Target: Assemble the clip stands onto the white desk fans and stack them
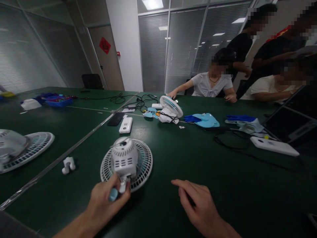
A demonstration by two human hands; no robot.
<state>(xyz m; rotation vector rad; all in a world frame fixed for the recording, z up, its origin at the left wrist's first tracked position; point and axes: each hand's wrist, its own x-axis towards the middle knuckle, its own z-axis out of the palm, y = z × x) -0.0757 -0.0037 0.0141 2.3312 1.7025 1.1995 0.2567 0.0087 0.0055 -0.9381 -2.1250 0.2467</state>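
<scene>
While pinching a small white fitting (123, 185) between thumb and fingers of the left hand (106, 198), working at the near side of the white fan (125, 162), close against the motor housing. Enclosing also a round light-blue end (113, 194) in that hand; not managing to tell whether joined to the fitting. Seeing the fan resting grille (146, 162) down on the green table (168, 158), directly in front. Holding the right hand (198, 200) well apart, to the right of the grille, half-spread, with index finger stretched out and nothing visible in grasp. Judging the step in hand as seating or loosening the fitting; not being able to say which. Judging the next move as calling for a firm left pinch, plus right-hand bracing against rocking. Noting a loose clip-shaped white part (68, 165) left of the fan; leaving its role undecided.
</scene>
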